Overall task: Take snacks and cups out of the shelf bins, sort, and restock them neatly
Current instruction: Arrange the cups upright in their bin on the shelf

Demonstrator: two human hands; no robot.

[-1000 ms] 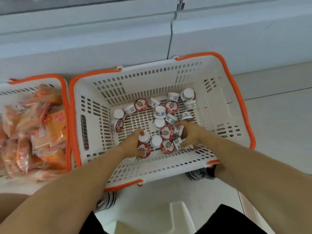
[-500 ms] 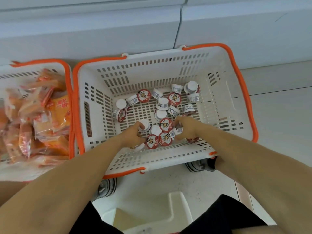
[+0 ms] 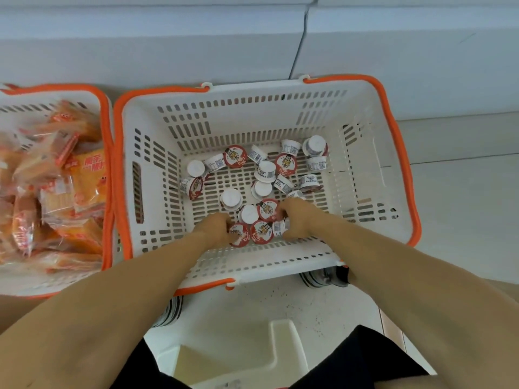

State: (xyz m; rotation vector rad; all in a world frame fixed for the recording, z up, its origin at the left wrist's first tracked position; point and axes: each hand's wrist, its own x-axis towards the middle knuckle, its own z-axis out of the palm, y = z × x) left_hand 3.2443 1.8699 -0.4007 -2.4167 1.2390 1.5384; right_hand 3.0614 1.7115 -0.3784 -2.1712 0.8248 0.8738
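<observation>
A white basket with an orange rim (image 3: 398, 141) stands on the floor in front of me and holds several small white cups with red tiger lids (image 3: 285, 164), scattered on its slotted bottom. Both my hands reach in at the near side. My left hand (image 3: 214, 227) curls its fingers round a red-lidded cup (image 3: 240, 234). My right hand (image 3: 297, 220) grips a white cup (image 3: 280, 227) lying on its side, with a red-lidded cup (image 3: 268, 209) against its fingertips. Between the hands lie another tiger-lid cup (image 3: 261, 231) and an upturned white cup (image 3: 248, 214).
A second orange-rimmed basket (image 3: 108, 175) at the left is full of orange snack packets (image 3: 84, 175). A white cabinet base (image 3: 280, 46) runs behind both baskets. My shoes (image 3: 323, 277) show under the near rim, and a cream plastic stool (image 3: 252, 355) sits below me.
The camera has tilted so the baskets sit lower in view. Both hands stay at the near cluster; the right hand has closed round a cup lying on its side.
</observation>
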